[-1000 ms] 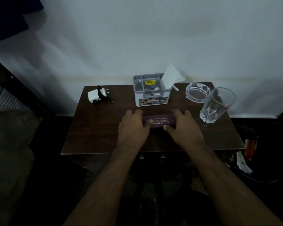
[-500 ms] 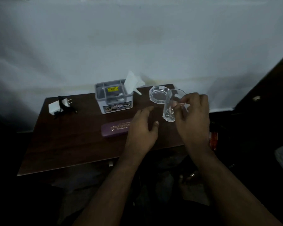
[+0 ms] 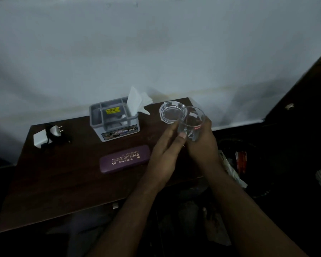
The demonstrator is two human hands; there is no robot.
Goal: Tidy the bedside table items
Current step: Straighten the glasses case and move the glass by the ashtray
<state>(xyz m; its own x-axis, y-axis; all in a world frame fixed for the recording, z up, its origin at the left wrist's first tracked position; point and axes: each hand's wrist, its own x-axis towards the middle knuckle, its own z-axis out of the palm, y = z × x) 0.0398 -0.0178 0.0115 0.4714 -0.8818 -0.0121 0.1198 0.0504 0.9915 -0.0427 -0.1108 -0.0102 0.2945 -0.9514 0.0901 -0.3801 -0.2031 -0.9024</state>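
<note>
On the dark wooden bedside table (image 3: pixel 67 182) my right hand (image 3: pixel 204 145) grips a clear drinking glass (image 3: pixel 192 123), held just above the table's right end. My left hand (image 3: pixel 165 156) has its fingers spread, and its thumb and fingertips touch the glass's left side. A glass ashtray (image 3: pixel 170 113) sits right behind the drinking glass. A purple spectacle case (image 3: pixel 124 161) lies flat in the middle. Behind it stands a grey organiser box (image 3: pixel 114 121) with a white tissue (image 3: pixel 137 102) sticking out. A white charger with a black cable (image 3: pixel 47 136) rests at the far left.
A pale wall runs right behind the table. Dark floor clutter, with a red and white wrapper (image 3: pixel 241 160), lies off the table's right edge. A dark piece of furniture (image 3: pixel 304 86) rises at the right.
Both hands left the spectacle case. My right hand took hold of the glass and lifted it, and my left hand came up against its side. The view swung to the right.
</note>
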